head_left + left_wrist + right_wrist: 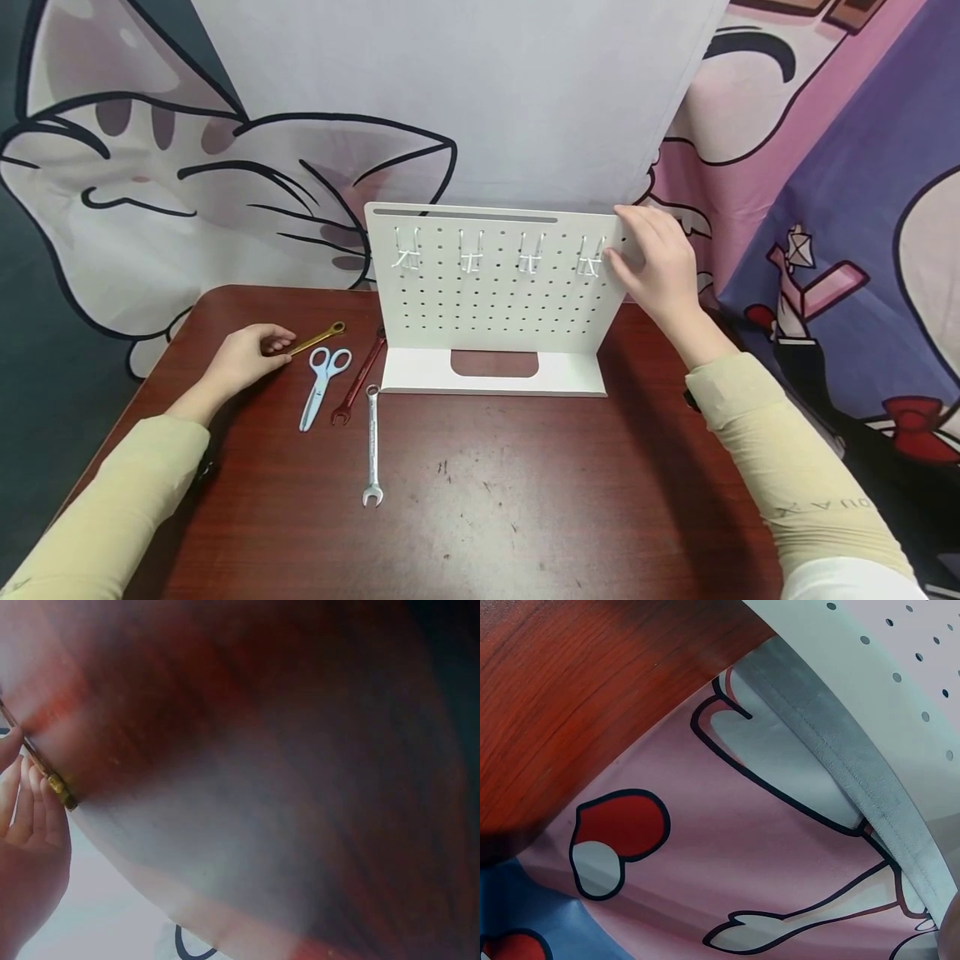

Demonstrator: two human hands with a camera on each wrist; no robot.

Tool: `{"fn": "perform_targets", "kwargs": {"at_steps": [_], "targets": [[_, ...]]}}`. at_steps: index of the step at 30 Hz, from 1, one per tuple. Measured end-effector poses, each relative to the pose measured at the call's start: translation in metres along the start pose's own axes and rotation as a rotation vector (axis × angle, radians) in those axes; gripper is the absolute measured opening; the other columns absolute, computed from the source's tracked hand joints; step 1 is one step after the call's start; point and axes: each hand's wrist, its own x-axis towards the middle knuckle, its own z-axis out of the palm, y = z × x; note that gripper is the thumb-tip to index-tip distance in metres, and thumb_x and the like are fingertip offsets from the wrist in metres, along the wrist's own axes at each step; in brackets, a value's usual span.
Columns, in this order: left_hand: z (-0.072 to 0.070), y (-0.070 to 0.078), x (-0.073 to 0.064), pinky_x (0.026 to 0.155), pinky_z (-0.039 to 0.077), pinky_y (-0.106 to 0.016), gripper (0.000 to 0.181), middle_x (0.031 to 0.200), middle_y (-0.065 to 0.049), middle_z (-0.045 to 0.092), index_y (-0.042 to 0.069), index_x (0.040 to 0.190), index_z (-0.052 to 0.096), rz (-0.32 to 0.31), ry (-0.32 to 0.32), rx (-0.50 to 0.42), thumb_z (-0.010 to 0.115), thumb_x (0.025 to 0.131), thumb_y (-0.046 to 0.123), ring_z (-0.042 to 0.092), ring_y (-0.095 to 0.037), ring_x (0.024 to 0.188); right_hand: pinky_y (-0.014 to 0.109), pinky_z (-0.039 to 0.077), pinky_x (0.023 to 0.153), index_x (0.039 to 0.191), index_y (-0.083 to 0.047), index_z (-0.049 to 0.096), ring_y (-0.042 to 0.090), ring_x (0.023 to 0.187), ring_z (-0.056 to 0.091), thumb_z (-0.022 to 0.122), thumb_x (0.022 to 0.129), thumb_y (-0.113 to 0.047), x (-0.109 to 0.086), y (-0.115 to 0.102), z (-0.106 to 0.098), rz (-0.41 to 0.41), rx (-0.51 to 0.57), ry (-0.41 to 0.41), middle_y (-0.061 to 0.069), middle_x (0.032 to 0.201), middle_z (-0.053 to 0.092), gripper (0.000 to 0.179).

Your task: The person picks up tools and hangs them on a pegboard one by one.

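Between thumb and fingers of my left hand [243, 358] is the near end of a gold wrench [318, 337], at the left of the table. The left wrist view shows the fingers along this wrench [60, 790]. My right hand [663, 258] grips the upper right edge of a white pegboard [487, 308], thumb in front and fingers at the top edge. The pegboard stands upright, slightly leaning, with several white hooks [471, 262] in a row. Light blue scissors [321, 385], a red wrench [360, 379] and a silver wrench [372, 450] lie left of its base.
A brown table [525, 492] carries everything. Its left edge runs beneath the left forearm. Behind stands a cloth backdrop [487, 100] with cartoon prints. The right wrist view holds the table edge and pink printed cloth [705, 840] beside the board.
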Motion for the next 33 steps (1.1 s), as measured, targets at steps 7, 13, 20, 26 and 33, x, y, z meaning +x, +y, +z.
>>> {"fn": "perform_targets", "kwargs": {"at_steps": [7, 13, 20, 26, 33], "targets": [[-0.0004, -0.0004, 0.0001, 0.082, 0.053, -0.039, 0.032, 0.106, -0.028, 0.075, -0.010, 0.119, 0.072, -0.021, 0.001, 0.006, 0.081, 0.092, 0.003, 0.068, -0.037, 0.093, 0.043, 0.046, 0.119, 0.139, -0.006, 0.068, 0.040, 0.125, 0.063, 0.080, 0.088, -0.005, 0.0015, -0.0017, -0.0007, 0.003, -0.002, -0.001, 0.019, 0.131, 0.073, 0.052], [0.0010, 0.0030, -0.0004, 0.082, 0.054, -0.041, 0.027, 0.103, -0.026, 0.076, -0.010, 0.116, 0.073, -0.027, 0.000, 0.022, 0.079, 0.093, 0.004, 0.069, -0.034, 0.091, 0.044, 0.046, 0.119, 0.139, -0.005, 0.068, 0.040, 0.125, 0.063, 0.080, 0.088, -0.006, 0.0007, -0.0023, -0.0023, 0.012, -0.008, -0.007, 0.019, 0.131, 0.072, 0.052], [0.0022, 0.0021, -0.0027, 0.072, 0.050, -0.022, 0.021, 0.098, -0.023, 0.078, -0.009, 0.112, 0.075, -0.052, 0.004, 0.006, 0.076, 0.095, 0.004, 0.068, -0.024, 0.082, 0.043, 0.044, 0.121, 0.139, -0.005, 0.068, 0.041, 0.125, 0.063, 0.079, 0.088, -0.006, -0.0002, -0.0025, -0.0013, 0.007, 0.002, -0.006, 0.019, 0.131, 0.072, 0.052], [0.0015, 0.0013, -0.0022, 0.069, 0.048, -0.019, 0.021, 0.096, -0.022, 0.077, -0.009, 0.110, 0.075, -0.056, -0.009, -0.006, 0.076, 0.096, 0.006, 0.066, -0.020, 0.081, 0.042, 0.043, 0.123, 0.138, -0.004, 0.067, 0.042, 0.124, 0.063, 0.079, 0.087, -0.005, -0.0008, -0.0016, -0.0008, -0.007, 0.012, 0.002, 0.021, 0.130, 0.072, 0.052], [-0.0009, 0.0017, 0.0001, 0.070, 0.048, -0.023, 0.020, 0.093, -0.018, 0.076, -0.007, 0.107, 0.075, -0.054, -0.028, 0.010, 0.076, 0.096, 0.009, 0.065, -0.018, 0.081, 0.041, 0.043, 0.123, 0.139, -0.005, 0.067, 0.041, 0.125, 0.063, 0.079, 0.088, -0.005, -0.0003, -0.0013, -0.0011, -0.004, 0.007, 0.000, 0.020, 0.132, 0.072, 0.053]]}}
